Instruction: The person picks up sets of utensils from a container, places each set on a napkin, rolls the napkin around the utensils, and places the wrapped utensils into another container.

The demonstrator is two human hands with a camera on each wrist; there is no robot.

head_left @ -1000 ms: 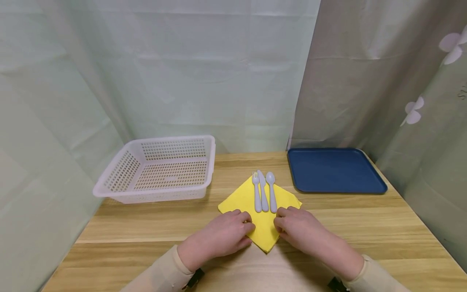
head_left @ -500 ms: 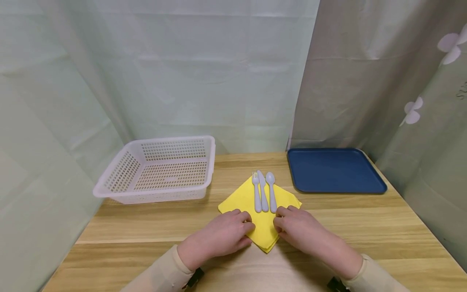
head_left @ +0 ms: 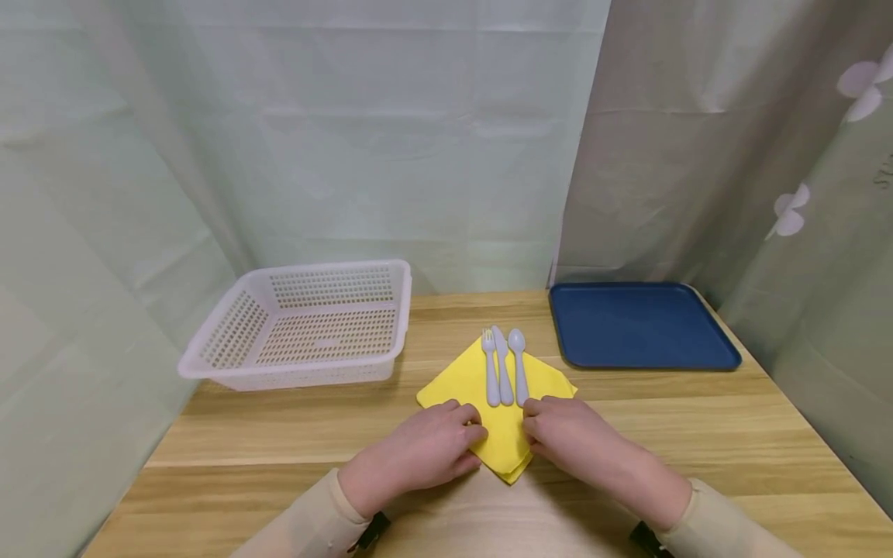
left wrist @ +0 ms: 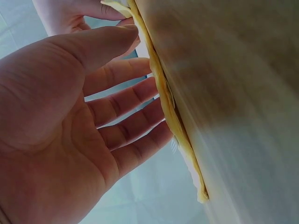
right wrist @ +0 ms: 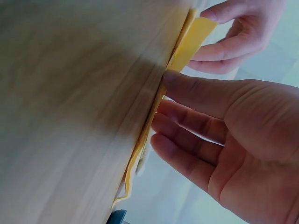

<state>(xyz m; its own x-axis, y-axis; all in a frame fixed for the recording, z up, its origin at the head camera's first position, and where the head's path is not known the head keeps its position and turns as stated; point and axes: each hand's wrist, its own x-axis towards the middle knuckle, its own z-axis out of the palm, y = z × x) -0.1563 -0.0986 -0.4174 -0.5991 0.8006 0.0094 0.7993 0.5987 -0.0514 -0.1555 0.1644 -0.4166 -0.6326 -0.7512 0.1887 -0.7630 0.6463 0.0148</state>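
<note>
A folded yellow napkin (head_left: 504, 434) lies cornerwise on the wooden table, one corner pointing toward me. On its far half rest a fork (head_left: 491, 372), a knife (head_left: 504, 372) and a spoon (head_left: 520, 372), all pale grey-lilac, side by side. My left hand (head_left: 436, 442) pinches the near left edge, its fingertips on the cloth and thumb (left wrist: 112, 42) at the edge. At the near right edge, my right hand (head_left: 568, 434) pinches the cloth between thumb (right wrist: 196, 91) and fingers. Between the hands, the napkin's upper layer is slightly raised from the layer below.
A white perforated plastic basket (head_left: 296, 370) stands at the back left. The dark blue tray (head_left: 642, 325) lies at the back right. Pale curtains (head_left: 391, 155) hang behind and beside the table (head_left: 279, 434).
The upper layer at the napkin's near corner has pulled back a little from the corner beneath, showing a second edge. Both hands have stayed almost in place; the cutlery has not moved.
</note>
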